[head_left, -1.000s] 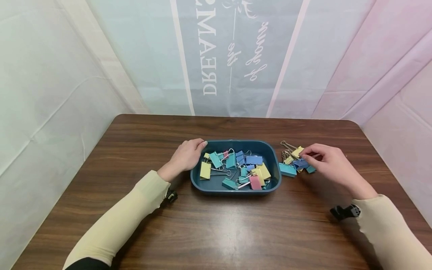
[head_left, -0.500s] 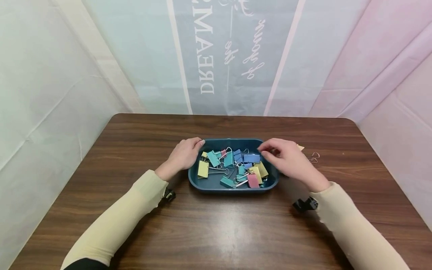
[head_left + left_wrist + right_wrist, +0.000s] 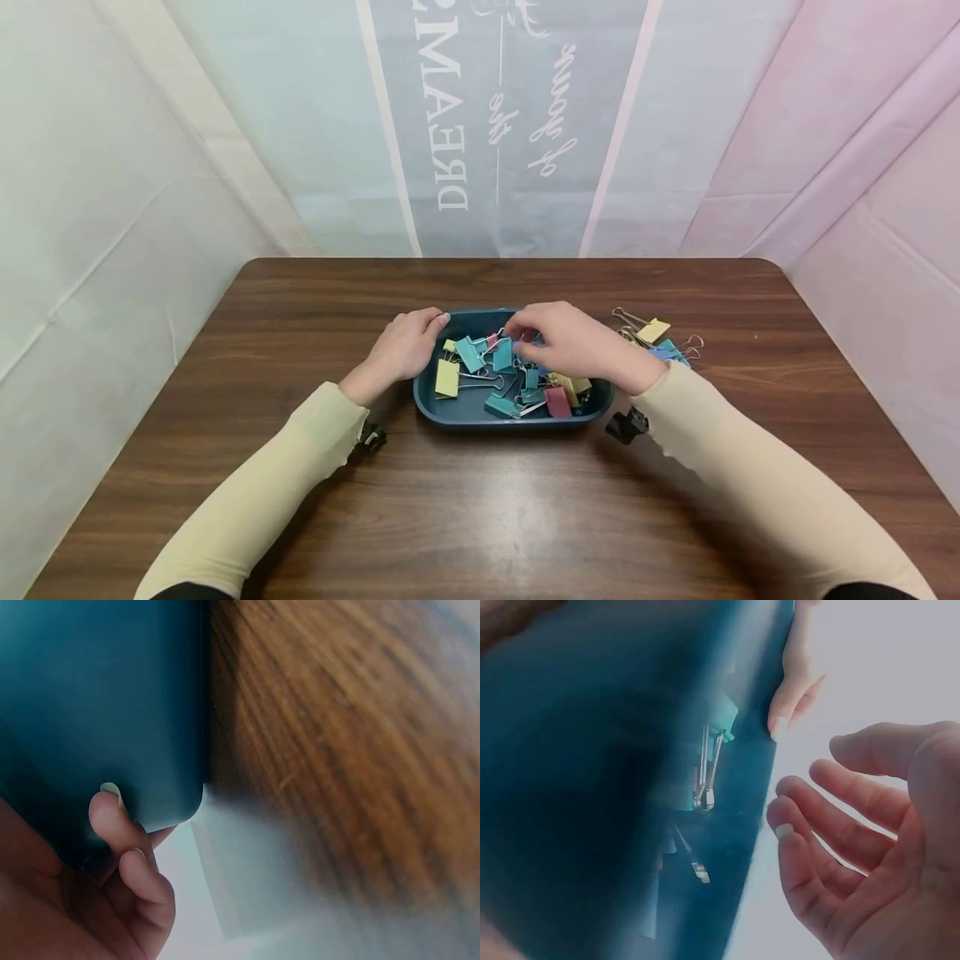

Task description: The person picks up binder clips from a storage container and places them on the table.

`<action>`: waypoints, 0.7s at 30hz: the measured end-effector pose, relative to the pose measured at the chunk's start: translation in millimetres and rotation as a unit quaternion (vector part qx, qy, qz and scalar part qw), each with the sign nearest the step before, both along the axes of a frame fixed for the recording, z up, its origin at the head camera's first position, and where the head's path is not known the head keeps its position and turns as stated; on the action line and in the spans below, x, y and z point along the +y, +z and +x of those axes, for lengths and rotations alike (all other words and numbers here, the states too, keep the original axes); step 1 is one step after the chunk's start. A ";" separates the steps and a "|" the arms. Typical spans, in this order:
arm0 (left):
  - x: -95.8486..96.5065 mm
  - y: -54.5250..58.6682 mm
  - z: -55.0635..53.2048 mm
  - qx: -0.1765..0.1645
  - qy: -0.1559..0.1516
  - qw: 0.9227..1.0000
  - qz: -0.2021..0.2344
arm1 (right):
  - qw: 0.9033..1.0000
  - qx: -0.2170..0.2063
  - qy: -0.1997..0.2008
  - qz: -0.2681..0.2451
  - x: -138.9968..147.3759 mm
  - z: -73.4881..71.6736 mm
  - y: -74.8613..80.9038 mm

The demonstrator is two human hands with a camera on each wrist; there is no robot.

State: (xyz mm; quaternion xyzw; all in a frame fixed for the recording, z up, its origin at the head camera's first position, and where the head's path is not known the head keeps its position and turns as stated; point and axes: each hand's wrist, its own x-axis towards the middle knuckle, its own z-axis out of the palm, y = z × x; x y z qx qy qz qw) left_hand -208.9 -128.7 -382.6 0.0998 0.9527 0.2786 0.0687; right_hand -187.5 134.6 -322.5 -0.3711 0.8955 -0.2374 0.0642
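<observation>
A dark blue tray stands on the table with several binder clips in it, among them a yellow clip, a teal clip and a pink clip. My left hand grips the tray's left end, thumb at the rim and fingers curled against the outer wall in the left wrist view. Over the tray's middle hovers my right hand, covering some clips. In the right wrist view its fingers are loosely bent and apart from the thumb, with nothing between them.
Right of the tray lies a small heap of binder clips, with a yellow clip and a teal clip showing; the right forearm partly hides it. Behind the wooden table hangs a printed cloth.
My right hand has moved left from the heap, across the tray's right rim, to above the clips in the tray. The left hand has stayed on the tray's left end.
</observation>
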 end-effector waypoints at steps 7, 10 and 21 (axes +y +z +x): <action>-0.1 1.1 0.7 0.002 -0.001 1.000 0.004 | 0.999 0.000 0.034 0.020 -16.7 -19.6 6.7; -0.9 0.6 0.7 0.001 -0.003 1.000 0.008 | 0.999 -0.018 0.037 0.014 -24.0 -27.6 2.4; -0.9 -0.2 0.9 0.004 -0.010 1.000 0.014 | 0.995 -0.077 0.049 0.039 -47.0 -43.2 -15.3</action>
